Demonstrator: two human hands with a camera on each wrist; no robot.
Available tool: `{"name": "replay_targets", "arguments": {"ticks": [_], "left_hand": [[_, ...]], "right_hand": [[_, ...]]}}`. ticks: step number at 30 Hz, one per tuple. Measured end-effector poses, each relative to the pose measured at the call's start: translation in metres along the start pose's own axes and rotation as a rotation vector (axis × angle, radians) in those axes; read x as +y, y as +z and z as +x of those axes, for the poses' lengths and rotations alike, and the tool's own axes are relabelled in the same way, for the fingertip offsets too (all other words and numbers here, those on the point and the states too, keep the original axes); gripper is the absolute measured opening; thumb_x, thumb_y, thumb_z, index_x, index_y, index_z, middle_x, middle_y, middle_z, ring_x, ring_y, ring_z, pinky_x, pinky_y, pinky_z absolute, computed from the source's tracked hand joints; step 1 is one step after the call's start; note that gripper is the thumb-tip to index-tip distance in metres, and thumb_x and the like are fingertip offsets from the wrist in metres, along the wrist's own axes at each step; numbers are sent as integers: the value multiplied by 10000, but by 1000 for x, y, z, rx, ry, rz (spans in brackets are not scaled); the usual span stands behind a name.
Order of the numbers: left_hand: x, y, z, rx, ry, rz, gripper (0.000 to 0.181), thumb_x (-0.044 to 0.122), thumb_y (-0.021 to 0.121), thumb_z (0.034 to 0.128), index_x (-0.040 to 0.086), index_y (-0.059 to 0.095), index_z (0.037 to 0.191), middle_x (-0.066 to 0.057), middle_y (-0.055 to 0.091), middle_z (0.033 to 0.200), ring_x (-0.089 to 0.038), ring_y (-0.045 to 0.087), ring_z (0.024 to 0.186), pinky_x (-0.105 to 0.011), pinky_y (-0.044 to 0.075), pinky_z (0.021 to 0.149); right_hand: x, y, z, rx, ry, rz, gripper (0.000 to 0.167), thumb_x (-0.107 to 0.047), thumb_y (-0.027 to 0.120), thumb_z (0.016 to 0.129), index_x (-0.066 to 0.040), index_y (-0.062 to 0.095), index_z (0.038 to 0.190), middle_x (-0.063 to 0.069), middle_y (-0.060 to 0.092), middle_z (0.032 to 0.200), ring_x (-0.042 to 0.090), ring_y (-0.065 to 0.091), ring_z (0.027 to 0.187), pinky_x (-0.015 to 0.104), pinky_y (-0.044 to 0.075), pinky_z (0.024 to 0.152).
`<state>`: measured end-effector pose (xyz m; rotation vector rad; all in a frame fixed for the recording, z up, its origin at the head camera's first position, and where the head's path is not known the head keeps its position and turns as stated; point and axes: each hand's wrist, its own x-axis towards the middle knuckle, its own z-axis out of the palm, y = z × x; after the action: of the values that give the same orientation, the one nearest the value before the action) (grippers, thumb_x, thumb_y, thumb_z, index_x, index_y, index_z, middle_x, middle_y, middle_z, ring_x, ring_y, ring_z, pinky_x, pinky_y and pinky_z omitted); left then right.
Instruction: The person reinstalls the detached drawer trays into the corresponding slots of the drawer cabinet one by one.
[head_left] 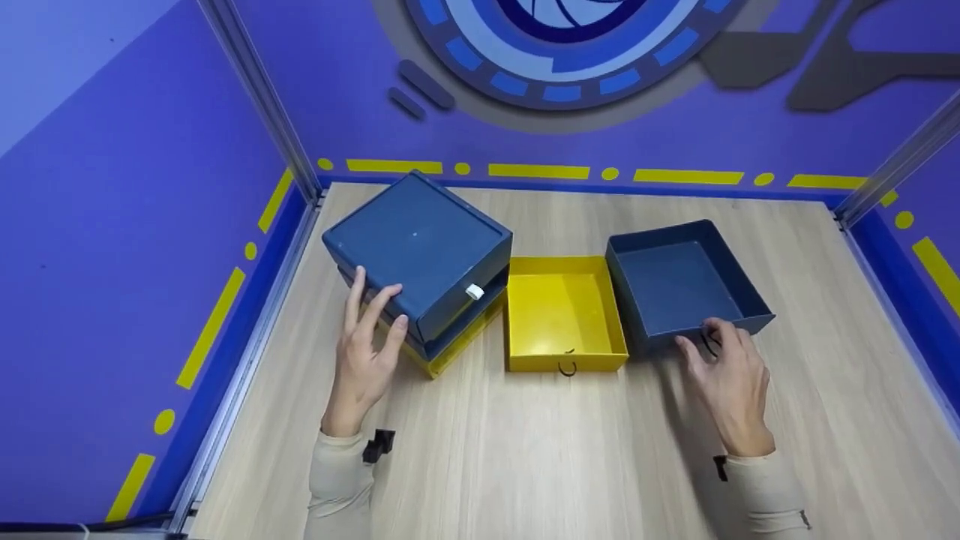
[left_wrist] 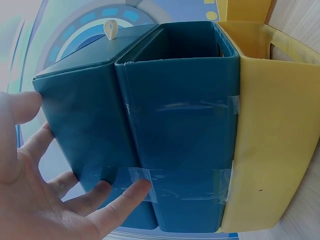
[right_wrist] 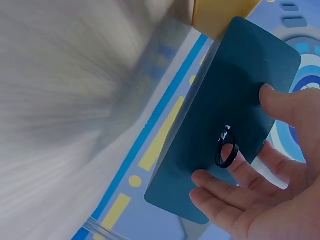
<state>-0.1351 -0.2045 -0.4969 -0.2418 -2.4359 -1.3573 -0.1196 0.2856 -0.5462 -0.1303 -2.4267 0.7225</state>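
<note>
A wooden table (head_left: 517, 465) is enclosed by purple walls (head_left: 135, 240) at left, right and far. The far wall (head_left: 345, 112) is decorated with a round emblem (head_left: 574, 56) and yellow stripes (head_left: 538, 172); both far corners are lined by metal posts (head_left: 255, 90).

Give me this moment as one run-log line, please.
left hand: touches cabinet; right hand: grips blue drawer; yellow drawer: between cabinet and blue drawer

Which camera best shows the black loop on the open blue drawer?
The right wrist view: there the black loop is large, its outline clear against the blue drawer. The head view shows it small and partly hidden; the left wrist view doesn't show it.
</note>
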Motion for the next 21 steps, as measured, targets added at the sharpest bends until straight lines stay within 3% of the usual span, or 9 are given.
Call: {"name": "replay_targets", "arguments": {"ticks": [8,21], "left_hand": [[-1,0,0,0,-8,2,435,291,632,1084,302,593,1517,5,115,1809,-347,236,1642,-702,333,1213],[0,0,0,8,8,11,421,269,624,1086,269,605,1506,-24,132,1807,-362,262,1632,-704,355,1199]], "right_hand": [[-6,-9,-2,21,-23,7,438,-181,918,847,25,703,1169,254,709,1045,448,689,942,616,516,762],[-24,-16,-7,-19,-51,31,433,-195,935,830,-4,730,1159,192,743,1030,378,715,905,516,495,718]]}}
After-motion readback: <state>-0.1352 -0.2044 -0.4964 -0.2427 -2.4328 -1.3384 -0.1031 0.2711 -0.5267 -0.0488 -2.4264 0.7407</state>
